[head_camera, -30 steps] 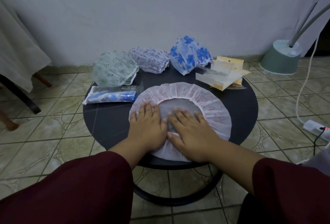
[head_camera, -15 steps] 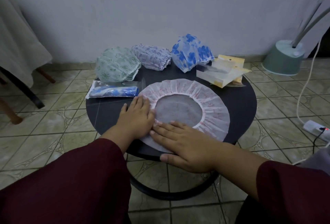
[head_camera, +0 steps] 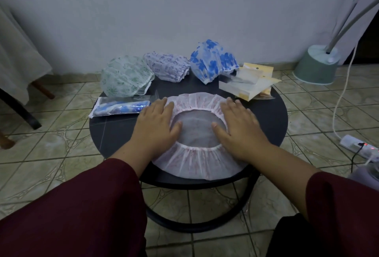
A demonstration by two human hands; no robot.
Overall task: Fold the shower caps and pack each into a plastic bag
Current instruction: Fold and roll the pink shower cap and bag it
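At the centre of the frame, on the round black table (head_camera: 272, 117), a pink-printed shower cap (head_camera: 194, 160) is spread flat with its elastic opening facing up. The left hand (head_camera: 155, 127) is laid on the cap's left side and the right hand (head_camera: 238, 127) on its right side; both are flat with the fingers straight and slightly spread, pressing down, and nothing is gripped by either.

The cap appears to be made of very thin, crinkled plastic film, so it is judged to be almost weightless, limp and inclined to spring back into gathers around the elastic. It is likely to slide on the smooth table top, and trapped air may puff it up once pressure is released. It is best taken by pinching the gathered rim at 2 opposite points, 1 edge then being carried over the other and the fold smoothed flat by a palm.

In the upper middle of the frame, 3 more caps wait unfolded: a green-printed cap (head_camera: 126, 76), a purple-printed cap (head_camera: 167, 66) and a blue-flowered cap (head_camera: 213, 59). At centre left, 1 packed bag (head_camera: 121, 108) lies just beside the left hand. At upper right, a stack of empty plastic bags (head_camera: 246, 85) is seen.
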